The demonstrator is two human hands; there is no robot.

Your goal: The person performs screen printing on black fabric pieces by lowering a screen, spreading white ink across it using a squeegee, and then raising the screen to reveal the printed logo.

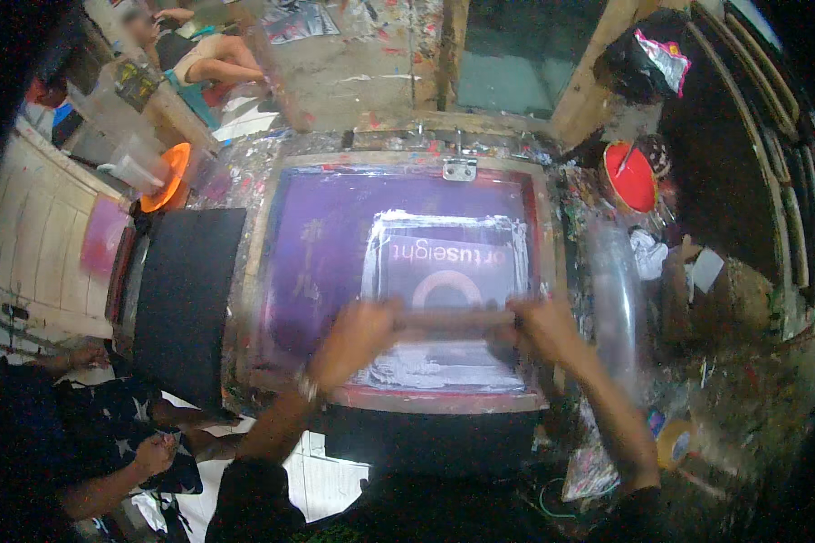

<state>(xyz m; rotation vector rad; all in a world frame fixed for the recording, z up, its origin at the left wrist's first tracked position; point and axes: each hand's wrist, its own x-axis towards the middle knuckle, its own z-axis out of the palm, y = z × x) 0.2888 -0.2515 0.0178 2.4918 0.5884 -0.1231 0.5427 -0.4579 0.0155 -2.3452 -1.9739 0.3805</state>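
A wooden-framed printing screen [272, 226] with purple mesh lies flat in front of me, hinged at its far edge. White ink is smeared around a taped rectangle with a stencil design in the middle. Both hands grip a long wooden squeegee [453, 321] lying crosswise on the mesh. My left hand [358, 339] holds its left end and my right hand [539, 326] holds its right end. The hands and squeegee are blurred. A wristband sits on my left wrist.
A black padded board [186, 299] lies left of the screen. A red lid or tub of ink [629, 176] and an orange bowl [167, 176] sit at the back. Cluttered, ink-stained bench at right. Another person's hands [154, 452] are at lower left; someone sits at the far back.
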